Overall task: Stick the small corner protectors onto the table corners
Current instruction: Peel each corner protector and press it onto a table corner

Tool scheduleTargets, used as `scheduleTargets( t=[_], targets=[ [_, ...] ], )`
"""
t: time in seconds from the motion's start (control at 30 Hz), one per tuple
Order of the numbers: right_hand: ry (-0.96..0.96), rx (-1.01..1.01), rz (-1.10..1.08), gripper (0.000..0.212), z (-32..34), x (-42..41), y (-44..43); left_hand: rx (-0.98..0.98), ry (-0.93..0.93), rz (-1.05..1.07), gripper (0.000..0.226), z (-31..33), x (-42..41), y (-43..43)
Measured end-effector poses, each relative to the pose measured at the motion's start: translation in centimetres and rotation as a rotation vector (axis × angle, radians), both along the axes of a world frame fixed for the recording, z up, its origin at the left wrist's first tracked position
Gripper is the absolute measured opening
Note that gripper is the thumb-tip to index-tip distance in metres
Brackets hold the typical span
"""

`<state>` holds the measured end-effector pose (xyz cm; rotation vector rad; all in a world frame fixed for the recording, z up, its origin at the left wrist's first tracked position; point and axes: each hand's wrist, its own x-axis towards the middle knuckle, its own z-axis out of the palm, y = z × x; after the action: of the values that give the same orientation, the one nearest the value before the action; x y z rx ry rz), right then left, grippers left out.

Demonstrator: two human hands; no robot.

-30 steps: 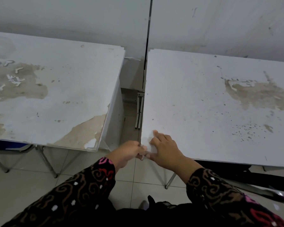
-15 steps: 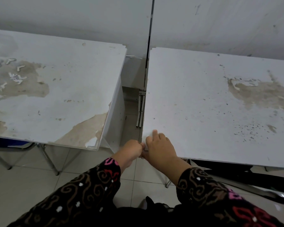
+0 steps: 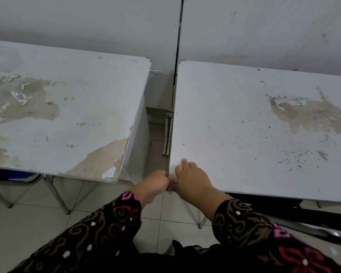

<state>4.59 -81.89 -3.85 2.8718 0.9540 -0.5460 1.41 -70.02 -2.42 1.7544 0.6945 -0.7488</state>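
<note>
Two worn white tables stand side by side. Both hands meet at the near left corner of the right table (image 3: pixel 244 119). My left hand (image 3: pixel 156 184) is curled against the side of that corner and pinches a small pale corner protector (image 3: pixel 172 182), which is mostly hidden between the hands. My right hand (image 3: pixel 193 180) lies over the corner, its fingers pressing down on the tabletop. Several loose white corner protectors (image 3: pixel 19 97) lie on the far left of the left table (image 3: pixel 77 107).
A narrow gap with metal folding legs (image 3: pixel 167 133) separates the tables. The left table's near right corner (image 3: pixel 110 174) shows peeled, brown surface. A white wall runs behind both tables. Tiled floor and metal table legs (image 3: pixel 57 196) are below.
Both hands stay at the same corner. My left hand has closed in against my right hand, and my right fingers have drawn slightly nearer the table edge.
</note>
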Motion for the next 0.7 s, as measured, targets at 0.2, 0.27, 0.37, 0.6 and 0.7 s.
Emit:
scheduleTargets(
  t=[0.2,0.27,0.37,0.6,0.7],
  targets=[
    [0.045,0.103,0.0,0.058,0.4,0.1,-1.2,0.021,-0.046,-0.047,0.006,0.4,-0.4,-0.2],
    [0.042,0.115,0.005,0.055,0.4,0.0,-1.4,0.049,-0.045,-0.024,0.021,0.1,-0.3,-0.8],
    [0.028,0.128,0.007,0.05,0.1,-0.1,-1.4,0.065,-0.04,0.0,0.031,-0.1,-0.3,-1.3],
    [0.103,0.099,0.02,0.057,1.0,0.3,-2.2,-0.079,-0.039,-0.084,0.006,0.5,-0.5,0.7],
    [0.117,0.077,0.028,0.049,1.2,0.7,-2.3,-0.087,-0.07,-0.076,0.003,0.5,-0.6,0.6]
  ],
)
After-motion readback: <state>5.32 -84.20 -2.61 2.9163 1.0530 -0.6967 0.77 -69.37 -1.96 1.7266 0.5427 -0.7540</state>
